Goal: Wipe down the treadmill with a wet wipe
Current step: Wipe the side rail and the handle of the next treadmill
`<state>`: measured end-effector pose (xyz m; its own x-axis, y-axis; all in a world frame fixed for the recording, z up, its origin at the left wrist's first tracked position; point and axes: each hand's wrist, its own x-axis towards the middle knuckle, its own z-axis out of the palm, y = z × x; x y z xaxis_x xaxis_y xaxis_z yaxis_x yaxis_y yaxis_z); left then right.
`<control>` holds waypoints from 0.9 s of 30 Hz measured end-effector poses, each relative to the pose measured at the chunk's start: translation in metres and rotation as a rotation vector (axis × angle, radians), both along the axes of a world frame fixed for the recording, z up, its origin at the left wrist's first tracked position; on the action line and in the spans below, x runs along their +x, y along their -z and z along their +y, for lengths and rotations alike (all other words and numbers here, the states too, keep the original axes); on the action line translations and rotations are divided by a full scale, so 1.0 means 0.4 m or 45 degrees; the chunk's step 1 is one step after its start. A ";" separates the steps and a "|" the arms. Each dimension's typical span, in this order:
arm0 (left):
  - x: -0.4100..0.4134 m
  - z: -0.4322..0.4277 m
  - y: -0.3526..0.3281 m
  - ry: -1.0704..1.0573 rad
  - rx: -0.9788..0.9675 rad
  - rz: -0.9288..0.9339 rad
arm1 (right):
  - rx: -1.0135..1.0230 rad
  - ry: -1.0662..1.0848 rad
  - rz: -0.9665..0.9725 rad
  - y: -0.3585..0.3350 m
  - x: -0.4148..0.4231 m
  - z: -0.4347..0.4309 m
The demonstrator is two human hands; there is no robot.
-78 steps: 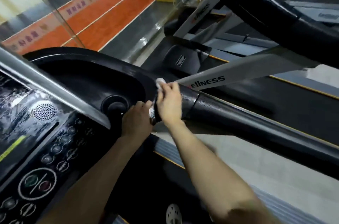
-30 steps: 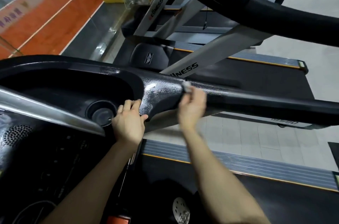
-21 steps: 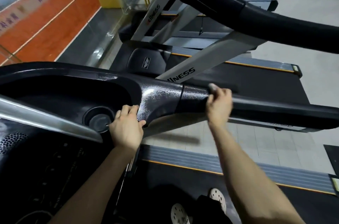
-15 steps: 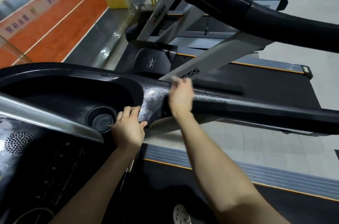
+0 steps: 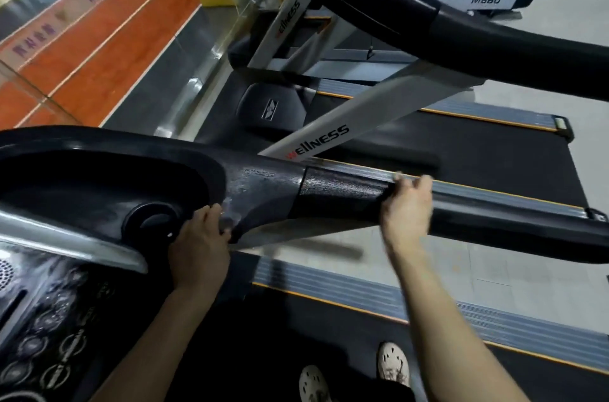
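Head view showed the treadmill's handrail [image 5: 494, 214] running lengthwise rightward from the cup holder [image 5: 150, 220]. Right hand [image 5: 407, 207] wrapped over it, well right of the cup holder, wet wipe [image 5: 398, 176] pressed beneath (only a pale, blurred scrap showed at the fingertips). Left hand [image 5: 201, 237] gripped the console rim [image 5: 214, 176] just beside the cup holder. Unwiped rail judged to lie farther right, nearer the right hand.

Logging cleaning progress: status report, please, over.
Left hand grips console rim. Right hand wraps wet wipe, mostly hidden, round handrail. Rail ahead unobstructed.
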<state>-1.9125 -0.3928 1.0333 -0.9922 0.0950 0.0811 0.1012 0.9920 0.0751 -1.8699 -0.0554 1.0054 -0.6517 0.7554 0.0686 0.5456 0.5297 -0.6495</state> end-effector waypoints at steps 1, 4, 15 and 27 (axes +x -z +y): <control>-0.003 0.010 -0.001 -0.002 -0.036 -0.017 | -0.059 -0.128 0.087 -0.020 -0.039 -0.068; -0.009 0.068 -0.002 0.036 -0.155 0.044 | 0.047 -0.586 0.094 -0.088 -0.140 -0.251; -0.130 0.439 0.104 0.764 -0.435 -0.040 | 0.155 0.340 -0.289 0.018 0.321 0.516; -0.144 0.462 0.108 0.697 -0.442 -0.073 | 0.137 -0.521 -0.120 -0.030 0.049 0.139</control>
<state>-1.9702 -0.2080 0.9903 -0.7947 0.5992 -0.0972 0.6043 0.7657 -0.2203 -1.8505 0.0000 1.0175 -0.9032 0.4252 0.0588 0.3308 0.7768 -0.5358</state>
